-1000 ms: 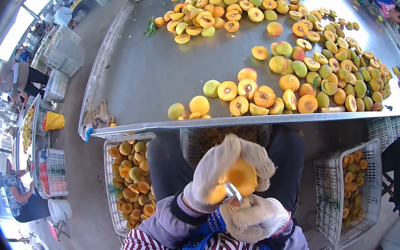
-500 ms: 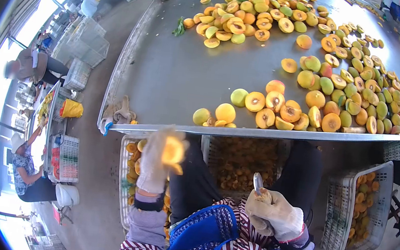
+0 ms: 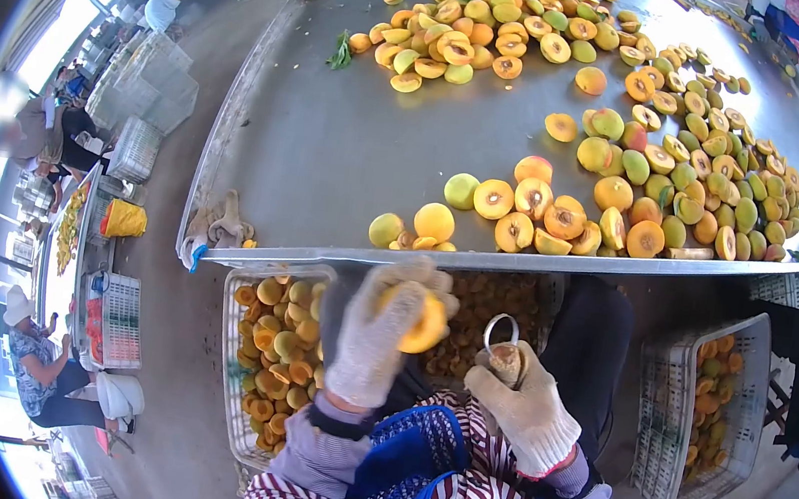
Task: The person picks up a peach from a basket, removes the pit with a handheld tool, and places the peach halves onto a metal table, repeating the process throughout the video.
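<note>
- A yellow peach half is held in the gloved left hand, above the lap and just short of the table's near edge; the grip is closed around the fruit, and part of the piece is blurred, so whether a second piece is also held cannot be told.
- A ring-shaped pitting tool is gripped by its brown handle in the gloved right hand, with the metal loop pointed toward the table; the two hands are held apart.
- Beside the left leg, a white plastic crate is filled with peach halves.
- Between the knees, small fruit pieces are contained in another crate, partly covered by the hands.
- On the metal table, a far heap of peaches and a larger right-hand heap are spread, many cut open.
- At the table's near left corner, spare gloves are laid.
- To the right, a third crate is partly filled with fruit.
</note>
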The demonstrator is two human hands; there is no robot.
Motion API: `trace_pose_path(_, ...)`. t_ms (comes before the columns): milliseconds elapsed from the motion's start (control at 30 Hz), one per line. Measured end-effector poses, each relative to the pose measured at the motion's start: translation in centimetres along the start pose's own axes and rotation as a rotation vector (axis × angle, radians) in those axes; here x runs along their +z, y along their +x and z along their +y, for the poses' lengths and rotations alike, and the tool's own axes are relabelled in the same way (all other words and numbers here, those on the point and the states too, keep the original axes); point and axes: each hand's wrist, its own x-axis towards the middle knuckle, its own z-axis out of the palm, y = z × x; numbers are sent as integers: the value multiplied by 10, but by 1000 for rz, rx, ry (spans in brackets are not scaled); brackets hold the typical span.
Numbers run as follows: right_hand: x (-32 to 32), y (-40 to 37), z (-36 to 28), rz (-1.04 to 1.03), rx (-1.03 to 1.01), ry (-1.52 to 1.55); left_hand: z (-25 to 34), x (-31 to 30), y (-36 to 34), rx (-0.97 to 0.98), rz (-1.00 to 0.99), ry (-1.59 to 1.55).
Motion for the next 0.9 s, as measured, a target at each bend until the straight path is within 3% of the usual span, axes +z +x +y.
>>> trace_pose_path(67, -6, -1, -2, 9, -6, 9, 11, -47, 8, 193, 84, 221)
trace_pose_path(133, -12, -1, -3, 21, 80, 78, 34, -87, 8, 250, 338, 931)
trace_pose_path(200, -14, -1, 5, -2, 74, 105, 49, -127, 8, -60, 221, 1930)
trace_pose_path(233, -14, -1, 5, -75, 70, 107, 50, -128, 15, -247, 153, 2220)
trace_pose_path(267, -13, 2, 3, -141, 59, 113, 50, -123, 25, -239, 160, 2224)
trace_pose_path(333, -9, 3, 3, -186, -32, 51, 39, -105, 39, 403, 179, 1678)
trace_pose_path(400, -7, 0, -14, -253, -33, -132, 30, -74, 74, 389, 30, 1431)
trace_pose_path(533, -10, 2, -10, -169, -59, -133, -15, -25, 152, 209, -26, 1796)
trace_pose_path(667, -17, 0, -15, -79, -38, -130, -30, -17, 179, 102, -160, 1942)
trace_pose_path(733, -19, 3, -9, -43, -50, -77, -27, -28, 176, 32, -140, 1081)
trace_pose_path(767, -19, 6, -8, -39, -49, -72, -21, -29, 169, -191, -196, 602)
trace_pose_path(800, -17, 8, -8, -25, -133, -114, -19, -27, 156, -193, -196, 603)
trace_pose_path(867, -14, 10, -12, -17, -219, -163, -1, -4, 114, -190, -369, 19)
trace_pose_path(900, -12, 9, -17, 10, -276, -207, 4, 5, 97, -104, -394, 164)
